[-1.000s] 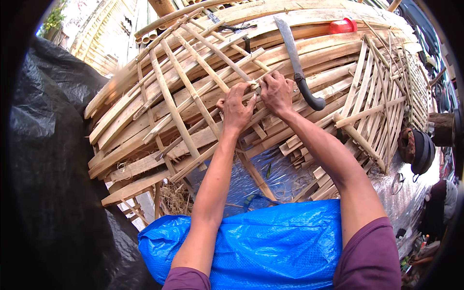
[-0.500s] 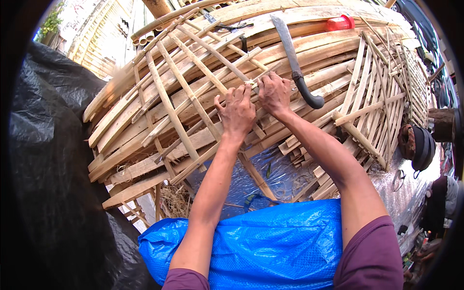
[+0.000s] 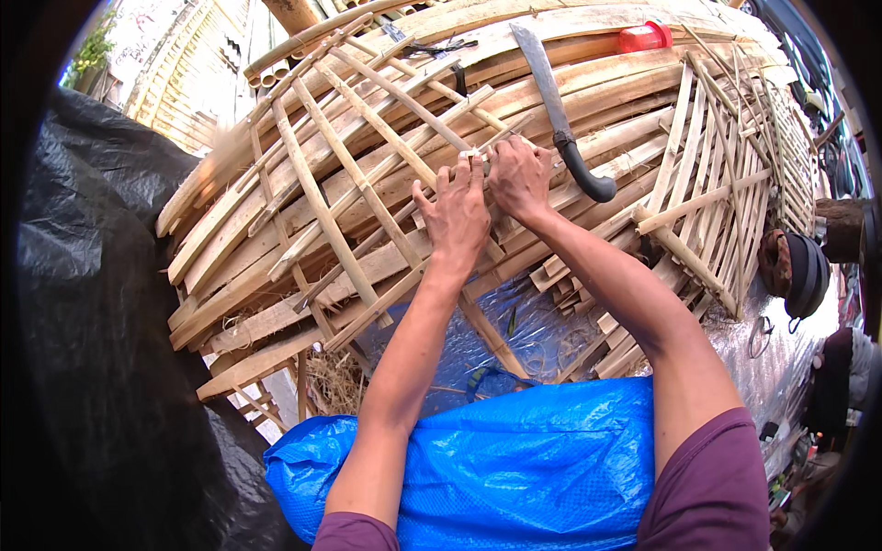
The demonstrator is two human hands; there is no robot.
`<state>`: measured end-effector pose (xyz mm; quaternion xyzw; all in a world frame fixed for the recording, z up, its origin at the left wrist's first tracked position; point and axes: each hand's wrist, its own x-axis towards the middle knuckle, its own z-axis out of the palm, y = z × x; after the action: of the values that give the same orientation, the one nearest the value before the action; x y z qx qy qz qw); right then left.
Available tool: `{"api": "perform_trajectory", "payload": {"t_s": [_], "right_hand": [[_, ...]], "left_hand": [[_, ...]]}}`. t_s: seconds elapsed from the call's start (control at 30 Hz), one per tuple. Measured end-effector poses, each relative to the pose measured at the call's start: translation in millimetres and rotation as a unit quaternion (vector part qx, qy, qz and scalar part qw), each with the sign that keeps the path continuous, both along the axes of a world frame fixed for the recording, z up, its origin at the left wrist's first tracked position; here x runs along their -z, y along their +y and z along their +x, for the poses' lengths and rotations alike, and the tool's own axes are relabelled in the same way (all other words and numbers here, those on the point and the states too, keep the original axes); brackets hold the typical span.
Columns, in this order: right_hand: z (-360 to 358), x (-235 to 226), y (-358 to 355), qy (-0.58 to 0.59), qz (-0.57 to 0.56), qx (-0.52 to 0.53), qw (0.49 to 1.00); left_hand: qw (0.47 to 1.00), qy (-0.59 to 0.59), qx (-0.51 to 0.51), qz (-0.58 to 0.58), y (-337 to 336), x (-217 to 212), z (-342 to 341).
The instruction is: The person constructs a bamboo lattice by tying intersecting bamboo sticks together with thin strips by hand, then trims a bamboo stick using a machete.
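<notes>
Bamboo slats lie stacked in a broad pile (image 3: 570,83) in front of me, and on top of it sits the lattice frame (image 3: 367,184) I am working on, its thin strips crossing each other at angles. My left hand (image 3: 457,213) rests flat on the lattice with fingers spread, the fingertips pressing down at a crossing of two strips. My right hand (image 3: 519,176) is just beside it, touching the same crossing; its grip is curled together on the joint, though I cannot tell exactly what the fingers pinch there. A long knife (image 3: 559,110) with a dark curved handle lies on the slats just to the right of my right hand, blade pointing away from me. A red container (image 3: 646,37) stands on the far part of the pile. Another finished lattice panel (image 3: 726,184) leans at the right. A blue tarp (image 3: 514,468) covers my lap, and black plastic sheeting (image 3: 101,349) fills the left side.
</notes>
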<state>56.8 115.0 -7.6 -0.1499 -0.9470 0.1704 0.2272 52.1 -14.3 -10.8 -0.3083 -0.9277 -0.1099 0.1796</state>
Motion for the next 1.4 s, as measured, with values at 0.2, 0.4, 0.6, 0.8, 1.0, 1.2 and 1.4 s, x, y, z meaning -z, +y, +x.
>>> {"api": "perform_trajectory", "payload": {"t_s": [0.2, 0.4, 0.6, 0.8, 1.0, 1.2, 1.4], "right_hand": [[0, -1, 0, -0.006, 0.008, 0.027, 1.000], [10, -13, 8, 0.068, 0.004, -0.021, 0.997], [19, -10, 10, 0.033, 0.055, -0.075, 0.995], [21, -11, 0, 0.015, 0.013, -0.049, 0.999], [11, -30, -12, -0.092, -0.113, -0.011, 0.989], [4, -53, -15, -0.199, -0.210, 0.010, 0.957], [-1, -52, -1, -0.221, -0.306, -0.019, 0.926]], "left_hand": [[0.997, 0.029, -0.015, -0.070, 5, -1, 0], [0.996, 0.016, -0.012, -0.091, 3, -7, -3], [0.997, -0.010, -0.005, -0.080, 2, -8, -4], [0.998, -0.002, 0.007, -0.056, -2, -6, -5], [0.998, -0.027, 0.011, -0.055, -3, -5, -7], [0.999, -0.031, 0.015, -0.031, -6, -3, -8], [0.999, -0.020, 0.023, -0.035, -6, -4, -9]]}}
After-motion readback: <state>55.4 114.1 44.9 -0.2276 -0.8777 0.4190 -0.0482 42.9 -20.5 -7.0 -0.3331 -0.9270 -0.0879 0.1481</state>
